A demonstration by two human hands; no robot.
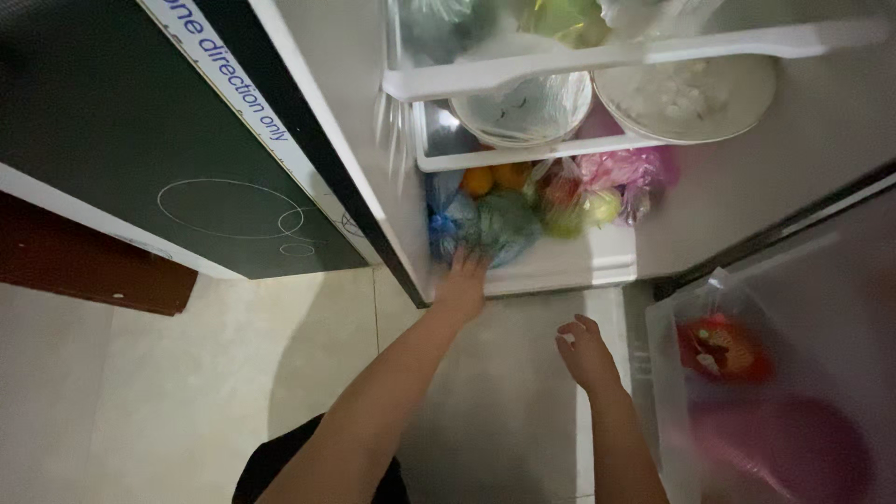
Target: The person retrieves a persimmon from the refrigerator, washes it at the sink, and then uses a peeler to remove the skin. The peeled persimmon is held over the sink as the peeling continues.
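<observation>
Looking down from my head: my left hand (462, 280) reaches into the fridge's bottom drawer (569, 266), fingers spread on the blue bag (453, 224) straight ahead of it. My right hand (586, 353) hangs behind, open and empty. The drawer holds oranges (495, 177) and bagged produce.

A white label strip (238, 79) with blue lettering runs slantwise along the edge of the dark door at upper left. In the bottom drawer (579, 266) lie plastic bags: a blue one (446, 219) at the left, a greenish one (509, 224) beside it, a pink one (621, 168) at the right. A clear bag (723, 345) holding something red sits in the door shelf at lower right.
</observation>
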